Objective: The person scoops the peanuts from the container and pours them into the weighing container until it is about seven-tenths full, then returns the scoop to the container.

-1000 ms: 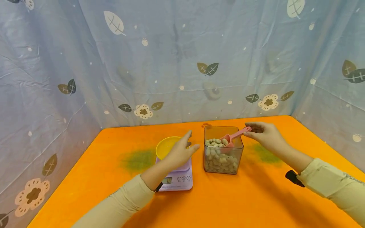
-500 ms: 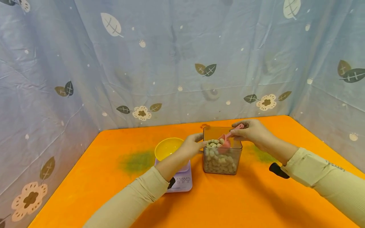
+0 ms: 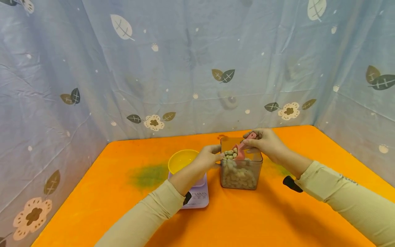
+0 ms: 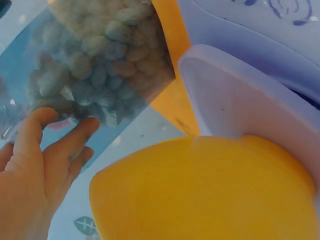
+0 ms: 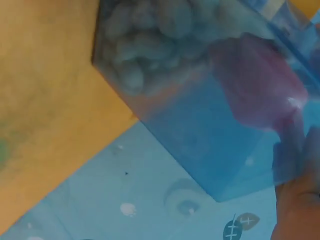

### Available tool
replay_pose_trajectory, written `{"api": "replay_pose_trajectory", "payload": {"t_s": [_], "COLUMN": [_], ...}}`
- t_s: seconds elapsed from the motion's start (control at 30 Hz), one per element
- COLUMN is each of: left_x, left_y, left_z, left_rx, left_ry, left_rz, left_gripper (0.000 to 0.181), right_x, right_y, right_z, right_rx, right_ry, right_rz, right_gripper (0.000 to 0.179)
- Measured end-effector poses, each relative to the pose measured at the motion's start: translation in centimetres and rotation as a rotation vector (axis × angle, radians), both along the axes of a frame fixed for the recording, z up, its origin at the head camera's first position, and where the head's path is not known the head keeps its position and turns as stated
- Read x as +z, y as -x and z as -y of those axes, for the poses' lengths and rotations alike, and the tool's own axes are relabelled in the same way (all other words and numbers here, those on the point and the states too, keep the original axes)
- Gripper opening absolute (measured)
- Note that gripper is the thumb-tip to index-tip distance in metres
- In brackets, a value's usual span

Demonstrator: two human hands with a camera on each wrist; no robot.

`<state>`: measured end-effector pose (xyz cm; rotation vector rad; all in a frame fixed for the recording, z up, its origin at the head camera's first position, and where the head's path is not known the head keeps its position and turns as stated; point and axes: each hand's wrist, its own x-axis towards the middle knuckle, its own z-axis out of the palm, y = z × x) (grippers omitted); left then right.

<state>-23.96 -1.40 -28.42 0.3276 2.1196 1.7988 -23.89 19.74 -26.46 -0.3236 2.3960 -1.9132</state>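
Note:
My right hand (image 3: 267, 141) pinches the handle of a pink scoop (image 3: 240, 153), its bowl down in a clear square container (image 3: 239, 173). Whole peanuts (image 3: 229, 155) in their shells fill the container's lower part, and some lie at the scoop's mouth. My left hand (image 3: 206, 159) touches the container's left side near the rim; in the left wrist view the fingertips (image 4: 87, 125) rest on the see-through wall. The right wrist view shows the scoop bowl (image 5: 262, 87) blurred through the wall, with the right hand (image 5: 300, 200) partly cut off.
A yellow bowl (image 3: 182, 161) sits on a lilac kitchen scale (image 3: 199, 202) left of the container; my left arm passes over both and hides the scale's display. An orange cloth (image 3: 247, 219) covers the table. Patterned curtains (image 3: 172, 68) enclose the back and sides.
My left hand has moved right from above the bowl to the container's side. The right hand has taken hold of the scoop handle and moved left, tilting the scoop steeper among the peanuts.

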Motion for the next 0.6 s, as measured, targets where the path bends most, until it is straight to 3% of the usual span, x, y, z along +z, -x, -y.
{"api": "replay_pose_trajectory", "payload": {"t_s": [0.1, 0.27, 0.47, 0.6], "left_x": [-0.14, -0.28, -0.27, -0.12], "left_y": [-0.06, -0.13, -0.20, -0.14], "left_z": [-0.07, 0.06, 0.00, 0.06], "left_rx": [0.000, -0.008, -0.012, -0.011], "left_ry": [0.001, 0.007, -0.008, -0.007], "left_rz": [-0.009, -0.018, -0.017, -0.020], "left_gripper": [0.047, 0.046, 0.046, 0.046], "right_x": [-0.31, -0.75, -0.86, -0.88], "right_y": [-0.20, -0.25, -0.03, -0.01], "right_z": [-0.20, -0.63, -0.80, -0.92], "right_rx": [0.005, -0.012, 0.020, 0.030], "right_ry": [0.025, 0.169, 0.183, 0.312], "right_rz": [0.010, 0.065, 0.061, 0.087], "right_gripper": [0.039, 0.042, 0.042, 0.031]}}
